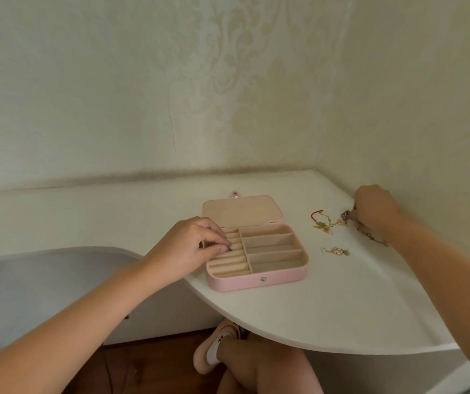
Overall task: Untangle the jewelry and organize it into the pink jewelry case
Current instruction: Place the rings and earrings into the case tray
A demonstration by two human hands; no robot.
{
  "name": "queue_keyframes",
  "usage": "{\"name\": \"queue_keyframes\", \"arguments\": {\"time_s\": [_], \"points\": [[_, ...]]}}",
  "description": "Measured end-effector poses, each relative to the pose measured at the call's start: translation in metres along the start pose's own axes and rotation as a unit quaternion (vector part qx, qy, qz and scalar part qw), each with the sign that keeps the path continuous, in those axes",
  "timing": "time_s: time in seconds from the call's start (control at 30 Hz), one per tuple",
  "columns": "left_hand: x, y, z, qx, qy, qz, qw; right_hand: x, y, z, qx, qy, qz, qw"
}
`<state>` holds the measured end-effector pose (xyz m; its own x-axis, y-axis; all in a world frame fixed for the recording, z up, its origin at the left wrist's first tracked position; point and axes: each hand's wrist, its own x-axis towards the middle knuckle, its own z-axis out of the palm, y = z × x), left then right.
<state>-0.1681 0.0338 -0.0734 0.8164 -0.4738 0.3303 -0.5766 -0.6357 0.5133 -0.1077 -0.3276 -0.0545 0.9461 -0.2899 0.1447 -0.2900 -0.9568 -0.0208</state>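
At the left, the left hand is over the ring-roll section of the pink jewelry case. Its grip is closed to a pinch, thumb and fingertips meeting on a small piece too tiny to identify. The case lies open on the white surface, lid laid back toward the wall, and its cream compartments on the right side look bare.

Right of the case, and apart from it, lies a single gold earring. Beyond that is a tangled cluster of jewelry with a red cord. At the far right, the right hand sits knuckles-up at the cluster's end, fingers curled under. Whether its grip has hold of anything cannot be told.

The step in hand appears to be seating one piece in the rolls. The next move likely calls for pressing it into a slot, then both hands gently teasing the cluster apart.
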Motion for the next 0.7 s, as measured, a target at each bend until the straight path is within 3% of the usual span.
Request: {"name": "queue_keyframes", "arguments": {"time_s": [0.17,0.3,0.4,0.53,0.7], "points": [[-0.006,-0.003,-0.003,-0.042,0.026,-0.025,0.998,-0.014,-0.011,-0.023,0.071,0.082,-0.005,0.994],[-0.013,-0.003,-0.006,-0.101,0.045,-0.046,0.993,-0.064,-0.062,-0.053,0.24,0.08,-0.177,0.951],[-0.019,-0.003,-0.005,-0.114,0.05,-0.046,0.991,-0.109,-0.104,-0.049,0.292,0.042,-0.28,0.914],[-0.023,0.002,-0.002,-0.161,0.064,-0.066,0.983,-0.135,-0.137,-0.023,0.355,0.016,-0.292,0.888],[-0.021,0.01,0.004,-0.179,0.101,-0.089,0.975,-0.147,-0.147,-0.003,0.381,0.057,-0.3,0.873]]}}
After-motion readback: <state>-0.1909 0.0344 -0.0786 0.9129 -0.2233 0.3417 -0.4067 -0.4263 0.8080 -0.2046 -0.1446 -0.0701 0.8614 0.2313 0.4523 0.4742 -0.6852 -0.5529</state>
